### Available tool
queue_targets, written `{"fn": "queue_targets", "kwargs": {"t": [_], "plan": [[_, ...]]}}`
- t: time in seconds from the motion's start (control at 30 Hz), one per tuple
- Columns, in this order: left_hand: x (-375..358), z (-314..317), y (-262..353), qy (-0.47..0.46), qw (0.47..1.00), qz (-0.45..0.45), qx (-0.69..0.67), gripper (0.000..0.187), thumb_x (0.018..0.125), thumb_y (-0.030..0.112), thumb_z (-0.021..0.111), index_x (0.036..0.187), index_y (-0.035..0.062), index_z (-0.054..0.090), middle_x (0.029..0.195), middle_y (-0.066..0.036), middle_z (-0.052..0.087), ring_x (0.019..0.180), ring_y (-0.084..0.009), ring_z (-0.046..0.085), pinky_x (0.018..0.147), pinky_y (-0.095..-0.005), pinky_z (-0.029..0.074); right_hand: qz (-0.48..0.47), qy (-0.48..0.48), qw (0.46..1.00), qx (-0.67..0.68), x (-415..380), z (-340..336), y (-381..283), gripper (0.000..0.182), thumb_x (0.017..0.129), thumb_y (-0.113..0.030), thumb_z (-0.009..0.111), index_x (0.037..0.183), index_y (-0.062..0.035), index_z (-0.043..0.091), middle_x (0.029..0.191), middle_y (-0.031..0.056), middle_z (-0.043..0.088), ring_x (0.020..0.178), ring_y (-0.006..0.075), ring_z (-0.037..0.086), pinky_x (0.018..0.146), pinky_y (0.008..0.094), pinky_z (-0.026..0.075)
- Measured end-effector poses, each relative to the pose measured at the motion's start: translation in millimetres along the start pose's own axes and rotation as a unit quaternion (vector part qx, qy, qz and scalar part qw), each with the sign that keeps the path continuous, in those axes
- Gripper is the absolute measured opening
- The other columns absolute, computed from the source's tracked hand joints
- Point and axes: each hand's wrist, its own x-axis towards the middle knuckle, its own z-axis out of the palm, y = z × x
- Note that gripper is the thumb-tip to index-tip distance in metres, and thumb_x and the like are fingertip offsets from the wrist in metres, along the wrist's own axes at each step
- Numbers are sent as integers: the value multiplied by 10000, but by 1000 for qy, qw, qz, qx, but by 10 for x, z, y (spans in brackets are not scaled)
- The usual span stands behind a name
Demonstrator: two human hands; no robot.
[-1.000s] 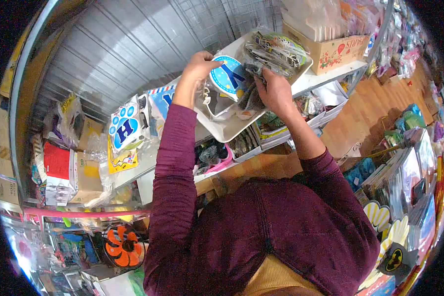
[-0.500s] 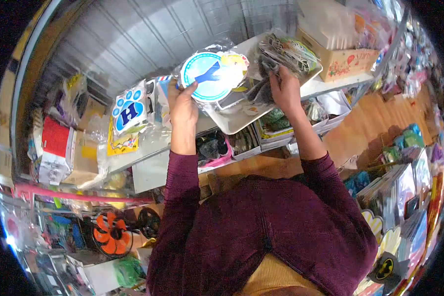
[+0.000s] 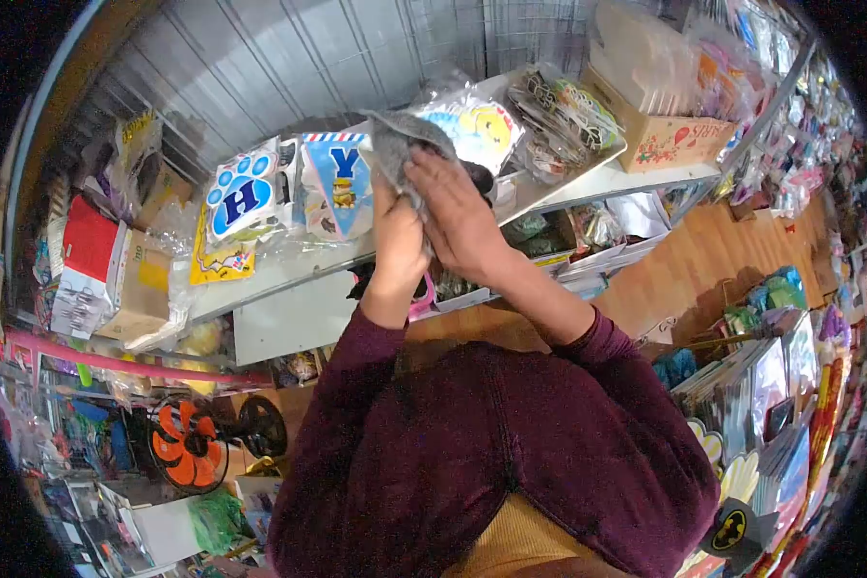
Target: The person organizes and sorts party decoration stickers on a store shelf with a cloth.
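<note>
My left hand (image 3: 397, 236) is closed around a grey cloth (image 3: 387, 144), above the shelf. Against the cloth lies my right hand (image 3: 456, 207), its fingers stretched out over the lower part, close beside the left. Just behind the cloth is a plastic-wrapped packet with a yellow print (image 3: 486, 130), resting on a white tray (image 3: 549, 185). More wrapped black and green pieces (image 3: 564, 120) sit at the tray's right. Left of my hands are a blue pennant with a Y (image 3: 339, 183) and a packet with an H (image 3: 244, 197).
A shelf (image 3: 289, 273) runs across in front, with a red-topped box (image 3: 91, 241) at its left and a printed cardboard box (image 3: 674, 140) at its right. Below left is an orange fan (image 3: 188, 443). Stacked flat packets (image 3: 742, 385) stand at the lower right.
The round Y packet has left my left hand, which now holds the grey cloth. My right hand has moved left with the cloth and opened against it. The pennant is now uncovered.
</note>
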Motion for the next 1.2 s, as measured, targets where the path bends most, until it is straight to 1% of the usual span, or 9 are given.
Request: {"fn": "queue_targets", "kwargs": {"t": [0.17, 0.37, 0.57, 0.73, 0.87, 0.9, 1.03, 1.13, 1.2], "plan": [[-174, -52, 99, -9, 998, -27, -53, 389, 844, -38, 378, 1229, 16, 362, 1160, -106, 478, 1068, -207, 472, 915, -320, 379, 4, -7, 993, -118, 129, -184, 75, 516, 698, -137, 590, 1182, -33, 444, 1282, 196, 359, 1146, 367, 374, 973, 440, 288], [-279, -57, 40, -95, 991, -2, -92, 327, 873, 29, 416, 1199, 27, 412, 1171, -105, 490, 1074, -216, 476, 937, -407, 359, 157, 106, 982, 18, 149, -276, 574, 470, 748, -80, 541, 1193, 9, 419, 1203, 235, 434, 1137, 383, 395, 964, 402, 313], [-200, -415, 9, -61, 996, 4, -61, 326, 892, 92, 412, 1213, 36, 398, 1192, -92, 472, 1080, -183, 465, 928, -331, 363, -64, 20, 997, -34, -17, 8, -248, 464, 675, -67, 556, 1124, 19, 480, 1203, 181, 457, 1141, 323, 423, 971, 444, 303], [-296, -68, 176, -72, 989, 16, -130, 367, 899, 123, 408, 1244, 13, 352, 1215, -139, 449, 1123, -247, 434, 961, -396, 329, -36, 91, 989, -108, 171, -144, 162, 472, 625, 41, 512, 1097, 18, 502, 1190, 189, 474, 1123, 341, 438, 946, 405, 341], [-369, -187, 143, -81, 982, -9, -168, 346, 901, 121, 406, 1223, 1, 364, 1213, -149, 449, 1108, -256, 455, 941, -430, 361, 383, 182, 893, 151, 159, -548, 544, 324, 794, -84, 527, 1078, 70, 505, 1031, 174, 572, 956, 250, 542, 835, 321, 416], [-356, -210, 141, -63, 984, -8, -166, 337, 903, 116, 400, 1217, -2, 368, 1213, -151, 449, 1103, -257, 460, 940, -432, 367, 371, 294, 789, 392, 90, -502, 774, 212, 804, -67, 493, 978, 39, 549, 870, 107, 611, 736, 220, 576, 691, 329, 465], [-306, -171, 197, -40, 973, -26, -224, 331, 905, 113, 394, 1216, 1, 368, 1204, -151, 460, 1090, -263, 475, 938, -428, 377, 215, 351, 627, 662, 77, -649, 886, 316, 873, -182, 444, 1121, 13, 454, 1056, 121, 548, 952, 209, 533, 851, 323, 425], [-263, -147, 120, -53, 966, -70, -242, 334, 903, 123, 405, 1214, 6, 369, 1194, -142, 471, 1068, -261, 490, 920, -433, 390, 213, 232, 749, 583, 22, -508, 829, 317, 872, -221, 441, 1104, -7, 471, 1058, 111, 544, 965, 216, 529, 870, 339, 419], [-279, -147, -43, -8, 976, -81, -203, 321, 899, 137, 429, 1191, 8, 393, 1147, -122, 509, 1018, -249, 520, 881, -421, 420, 137, 174, 651, 726, -41, -358, 590, 344, 890, -265, 384, 1146, -43, 442, 1114, 96, 512, 1005, 198, 501, 897, 332, 399]]}}
